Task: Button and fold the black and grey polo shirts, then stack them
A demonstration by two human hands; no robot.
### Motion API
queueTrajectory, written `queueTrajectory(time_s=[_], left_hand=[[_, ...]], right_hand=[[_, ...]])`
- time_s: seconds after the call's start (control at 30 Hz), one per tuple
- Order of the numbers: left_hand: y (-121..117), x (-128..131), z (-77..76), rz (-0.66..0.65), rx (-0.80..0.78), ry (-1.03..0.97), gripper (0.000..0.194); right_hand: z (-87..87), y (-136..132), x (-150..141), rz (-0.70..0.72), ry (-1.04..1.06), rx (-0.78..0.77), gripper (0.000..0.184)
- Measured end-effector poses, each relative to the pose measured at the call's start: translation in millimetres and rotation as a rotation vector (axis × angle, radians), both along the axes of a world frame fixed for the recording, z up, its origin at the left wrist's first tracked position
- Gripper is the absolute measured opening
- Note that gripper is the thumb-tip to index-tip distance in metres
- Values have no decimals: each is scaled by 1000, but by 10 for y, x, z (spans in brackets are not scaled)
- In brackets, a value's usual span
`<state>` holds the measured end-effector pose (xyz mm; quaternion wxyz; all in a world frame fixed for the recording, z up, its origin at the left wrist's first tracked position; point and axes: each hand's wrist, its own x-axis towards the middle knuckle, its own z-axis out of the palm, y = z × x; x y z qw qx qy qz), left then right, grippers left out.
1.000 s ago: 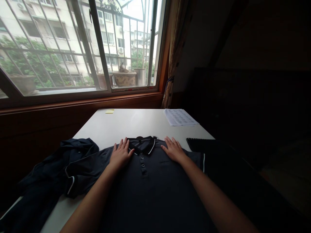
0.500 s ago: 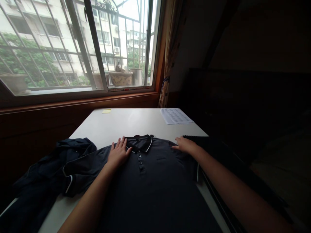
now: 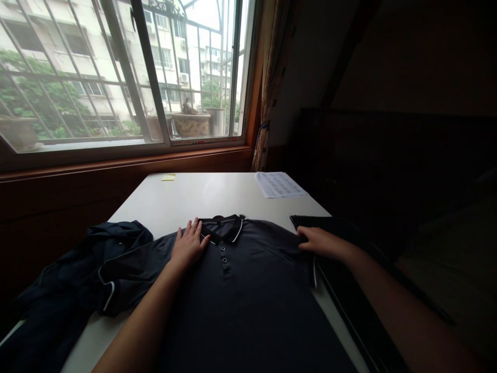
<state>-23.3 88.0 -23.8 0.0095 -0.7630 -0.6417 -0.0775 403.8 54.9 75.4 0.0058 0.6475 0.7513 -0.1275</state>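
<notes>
A dark navy polo shirt [image 3: 248,290] with white-trimmed collar lies face up on the white table [image 3: 209,194], buttons toward me. My left hand [image 3: 189,243] rests flat on the shirt's left shoulder beside the collar, fingers stretched out. My right hand [image 3: 319,241] lies at the shirt's right shoulder and sleeve edge, fingers curled toward the fabric; whether it grips the cloth I cannot make out.
More dark clothing [image 3: 77,269] is heaped at the table's left. A printed sheet [image 3: 278,184] and a yellow sticky note [image 3: 168,177] lie at the far side. A black flat object [image 3: 334,225] sits by the right edge. A barred window [image 3: 124,77] is behind.
My right hand has slid from beside the collar outward to the right sleeve edge. The left hand has stayed by the collar. The view has shifted slightly to the right.
</notes>
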Motion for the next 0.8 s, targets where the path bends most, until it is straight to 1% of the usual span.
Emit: queueTrajectory(time_s=[0.1, 0.17, 0.2, 0.27, 0.33, 0.43, 0.47, 0.53, 0.63, 0.73, 0.8], left_hand=[[8, -24, 9, -6, 14, -16, 68], [-1, -29, 52, -53, 55, -33, 65], [-18, -15, 91, -107, 86, -45, 63], [-90, 76, 196, -279, 144, -81, 56], [-218, 266, 318, -509, 155, -128, 50], [-467, 702, 453, -846, 49, -152, 48], [-542, 865, 472, -917, 17, -140, 50], [-649, 1178, 471, -972, -4, -112, 54], [-699, 1559, 411, -985, 39, -96, 51], [-699, 1811, 346, -986, 83, -103, 45], [-706, 1907, 319, -990, 96, -110, 40]], right_hand=[[-22, -76, 211, -55, 301, 23, 27], [-72, -104, 291, -97, 385, 75, 36], [-100, -110, 310, -116, 417, 110, 41], [-152, -103, 317, -151, 482, 183, 50], [-186, -73, 307, -188, 533, 233, 55], [-202, -8, 298, -224, 581, 292, 58], [-202, 11, 299, -230, 595, 303, 59], [-201, 38, 303, -242, 622, 307, 61], [-213, 47, 308, -262, 650, 308, 64], [-237, 30, 310, -259, 699, 314, 62], [-243, 11, 299, -255, 733, 320, 61]])
